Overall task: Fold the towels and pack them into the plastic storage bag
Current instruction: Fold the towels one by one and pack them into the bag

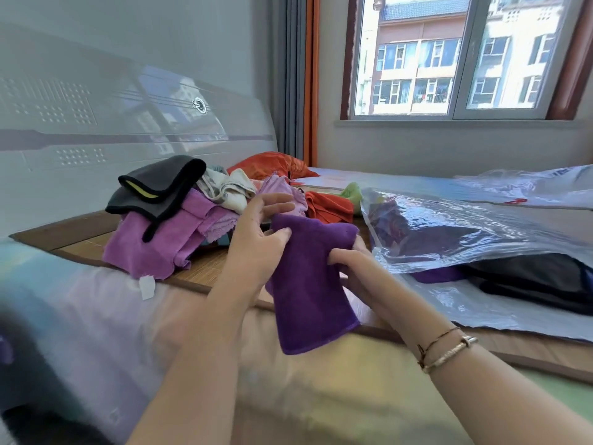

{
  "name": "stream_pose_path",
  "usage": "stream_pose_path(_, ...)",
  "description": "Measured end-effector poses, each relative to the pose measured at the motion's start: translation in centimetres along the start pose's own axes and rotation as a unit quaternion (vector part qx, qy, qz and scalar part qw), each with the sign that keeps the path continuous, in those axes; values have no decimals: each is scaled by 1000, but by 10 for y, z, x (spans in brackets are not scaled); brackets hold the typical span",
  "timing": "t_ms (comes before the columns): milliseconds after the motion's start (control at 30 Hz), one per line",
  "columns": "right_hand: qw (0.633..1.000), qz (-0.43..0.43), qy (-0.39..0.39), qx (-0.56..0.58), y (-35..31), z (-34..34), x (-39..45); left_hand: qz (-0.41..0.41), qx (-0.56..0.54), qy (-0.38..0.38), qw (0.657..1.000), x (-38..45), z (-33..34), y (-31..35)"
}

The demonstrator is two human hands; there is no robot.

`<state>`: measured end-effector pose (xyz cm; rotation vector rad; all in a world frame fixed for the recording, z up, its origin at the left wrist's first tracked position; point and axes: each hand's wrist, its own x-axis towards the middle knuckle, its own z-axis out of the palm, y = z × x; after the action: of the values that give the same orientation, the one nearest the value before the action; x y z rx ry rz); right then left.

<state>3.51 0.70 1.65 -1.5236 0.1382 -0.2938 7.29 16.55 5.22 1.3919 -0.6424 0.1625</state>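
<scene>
At frame centre both hands hold the dark purple towel point(308, 284) up off the bed point(96, 316), probably to line up its edges: the left hand point(256, 242) pinches its top with thumb and forefinger, other fingers spread, while the right hand point(349, 264) curls round its side. The plastic storage bag point(465, 232) lies open-mouthed at right, close by for packing, and the unfolded towel pile point(167, 220) waits at left.

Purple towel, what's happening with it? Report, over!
Left hand and right hand both hold the purple towel, mid-fold. Plastic storage bag beside it, partly packed. Nothing in the way.
</scene>
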Motion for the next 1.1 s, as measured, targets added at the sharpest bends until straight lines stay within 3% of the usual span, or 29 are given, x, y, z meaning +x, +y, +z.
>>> stream_pose_path(133, 997, -68, 8, -39, -19, -5, -25, -14, 44, -2, 999, -7, -15, 20)
stream_pose_path(300, 977, -145, 55, -146, -50, -14, -72, -68, 148, -133, 978, -23, -22, 36)
stream_pose_path(600, 966, -184, 97, -154, -64, -58, -134, -24, 323, -226, 919, -38, 16, 58)
stream_pose_path(700, 977, -181, 43, -106, -67, -80, -156, -16, 227, -297, 927, -47, 34, 70)
stream_pose_path(833, 992, -99, 6, -73, -59, -113, -180, -49, 134, -358, 923, -54, 68, 67)
stream_pose_path(933, 997, -59, 29, -45, -51, -136, -189, -24, 181, -337, 924, -55, 99, 55)
stream_pose_path(1033, 996, -17, 82, -44, -45, -161, -192, 32, 227, -229, 946, -56, 129, 39)
stream_pose_path(1100, 994, 11, 104, -23, -41, -176, -193, 98, 302, -207, 925, -52, 145, 20)
